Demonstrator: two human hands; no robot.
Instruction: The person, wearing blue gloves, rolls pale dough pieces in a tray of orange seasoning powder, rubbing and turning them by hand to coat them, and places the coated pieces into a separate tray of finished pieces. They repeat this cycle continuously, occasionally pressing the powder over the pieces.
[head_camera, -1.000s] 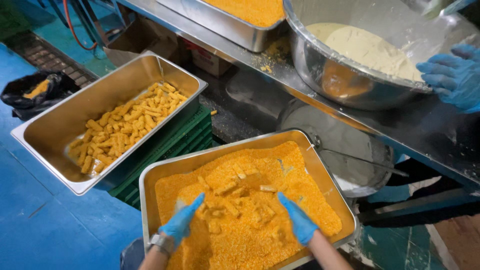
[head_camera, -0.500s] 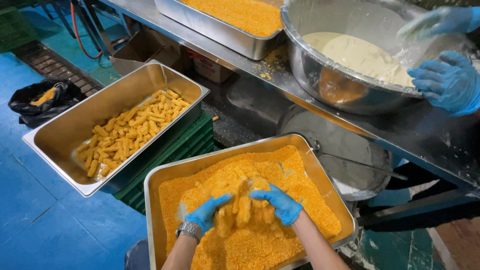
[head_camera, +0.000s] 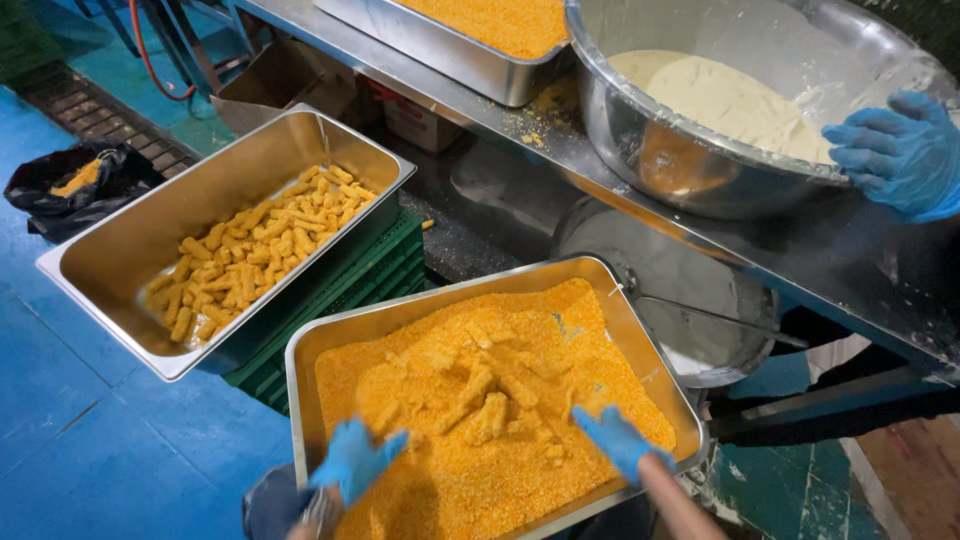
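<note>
Head view, looking down. Steel tray of orange breadcrumbs (head_camera: 640, 340) at 6 o'clock of frame, crumbs heaped inside, several crumb-coated sticks (head_camera: 487, 395) half buried near tray centre.

Left hand (head_camera: 355, 462), blue glove, at 7 o'clock of the tray, fingers (head_camera: 385, 445) spread loose and resting on the crumbs, gripping nothing. Coated sticks at about 1 o'clock from these fingers, near, not touching.

Right hand (head_camera: 622, 440), blue glove, at 5 o'clock of the tray, fingers (head_camera: 592, 420) flat and open on the crumb surface, holding nothing. Coated sticks at about 10 o'clock from these fingers, just beside, between both hands.

Second steel tray (head_camera: 120, 250) at 9 o'clock of frame, on a green crate (head_camera: 370, 275), holding a pile of finished breaded sticks (head_camera: 255, 250). Large steel bowl of pale batter (head_camera: 720, 100) at 1 o'clock on the tabletop (head_camera: 560, 150). Another person's blue-gloved hand (head_camera: 895, 150) at 2 o'clock, on the bowl rim. Third tray of crumbs (head_camera: 490, 25) at 12 o'clock. Black bag (head_camera: 75, 185) at 9 o'clock on the blue floor (head_camera: 90, 440). Round steel lid or pan (head_camera: 680, 290) under the tabletop at 3 o'clock of the crumb tray.
</note>
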